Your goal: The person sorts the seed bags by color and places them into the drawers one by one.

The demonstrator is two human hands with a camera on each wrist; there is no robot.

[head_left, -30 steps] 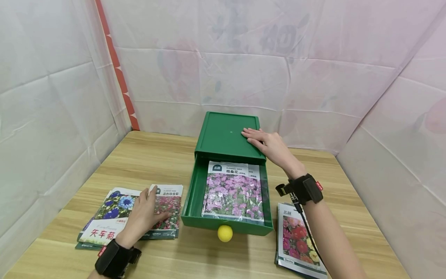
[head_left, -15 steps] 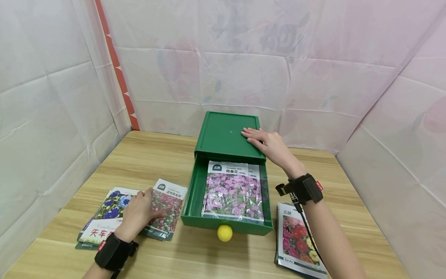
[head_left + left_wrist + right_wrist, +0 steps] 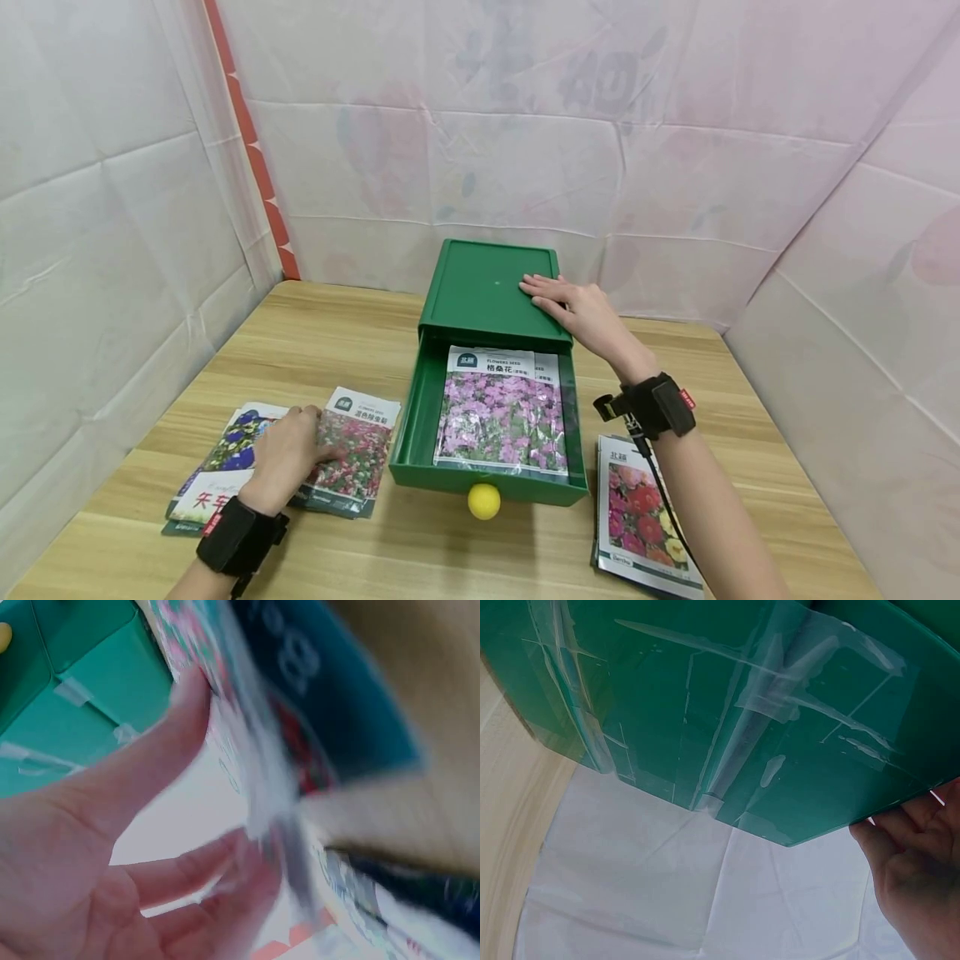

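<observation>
My left hand (image 3: 281, 454) grips a red-and-pink flower seed packet (image 3: 360, 442) by its left edge, on the table just left of the drawer. In the left wrist view the thumb (image 3: 161, 761) lies on the packet (image 3: 300, 697) and the fingers curl under its edge. A blue-flower packet (image 3: 225, 446) lies partly under that hand. My right hand (image 3: 573, 308) rests flat on the top of the green box (image 3: 480, 292), near its right edge. The drawer (image 3: 416, 417) stands pulled out, with a purple-flower packet (image 3: 501, 412) lying flat inside and a yellow ball knob (image 3: 483, 502) on its front.
A stack of red-flower packets (image 3: 637, 508) lies on the wooden table (image 3: 337, 342) right of the drawer, under my right forearm. White sheet walls close in the table at the back and on both sides. The right wrist view shows the green box (image 3: 727, 712) close up.
My left hand has slid the red-and-pink packet rightward toward the drawer, turned it slightly and lifted its edge off the blue-flower packet. The right hand has not moved.
</observation>
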